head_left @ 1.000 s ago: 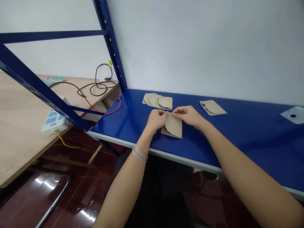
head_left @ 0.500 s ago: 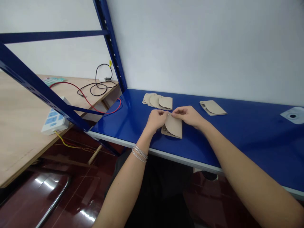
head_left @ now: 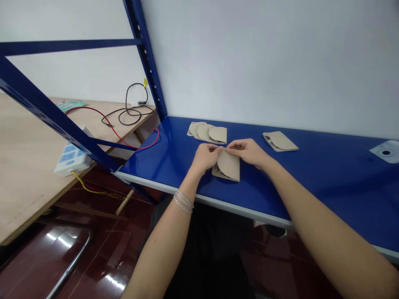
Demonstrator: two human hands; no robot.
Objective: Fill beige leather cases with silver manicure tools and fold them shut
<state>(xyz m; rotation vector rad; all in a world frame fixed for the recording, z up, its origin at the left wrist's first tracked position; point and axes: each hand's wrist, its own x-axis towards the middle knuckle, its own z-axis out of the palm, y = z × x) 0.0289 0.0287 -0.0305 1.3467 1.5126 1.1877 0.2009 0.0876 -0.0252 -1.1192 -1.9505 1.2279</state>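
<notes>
grip clamped on the far edge of the pouch (head_left: 235, 168), left hand (head_left: 204, 159) and right hand (head_left: 251, 153) pinching it almost side by side while it lies on the worktop (head_left: 343, 162). its near left side gapes, with metal bits (head_left: 220, 171) showing, so lifting or tipping the far edge could let them slide out. uneven pressure could skew or crease the flap (head_left: 227, 159). a push away could shift the overlapping pouches (head_left: 218, 134) just beyond, since the fingers sit near them

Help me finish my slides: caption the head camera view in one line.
Left hand and right hand pinch the top of a beige folded pouch on a glossy blue tabletop.
</notes>
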